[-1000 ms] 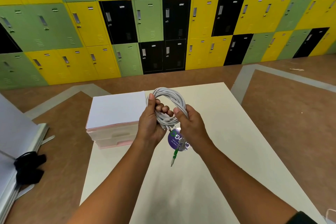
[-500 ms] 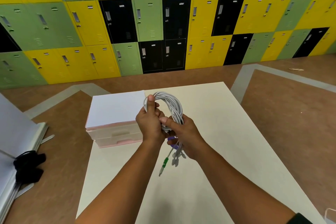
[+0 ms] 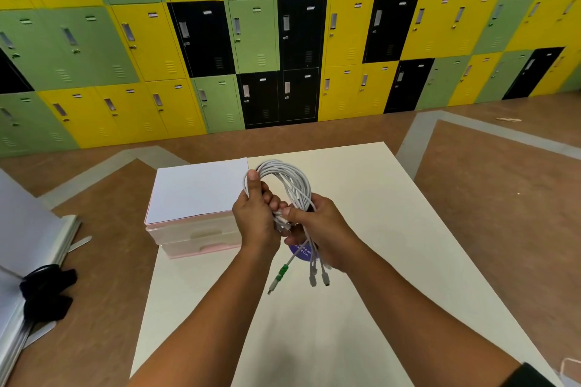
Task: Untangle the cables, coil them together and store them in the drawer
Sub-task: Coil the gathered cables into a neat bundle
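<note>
Hands both grip the oval coil of white cables (image 3: 291, 178): left hand (image 3: 256, 217) round its left side, right hand (image 3: 323, 226) pinching the gathered ends, plugs (image 3: 314, 277) dangling nearward. The pale pink plastic drawer box (image 3: 195, 233), drawers shut, lies just left of the coil, nearest the left hand.

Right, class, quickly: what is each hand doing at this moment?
Left hand: grips the coil of white cables, thumb up on the loop.
Right hand: pinches the same coil low down, above the dangling plugs.
</note>
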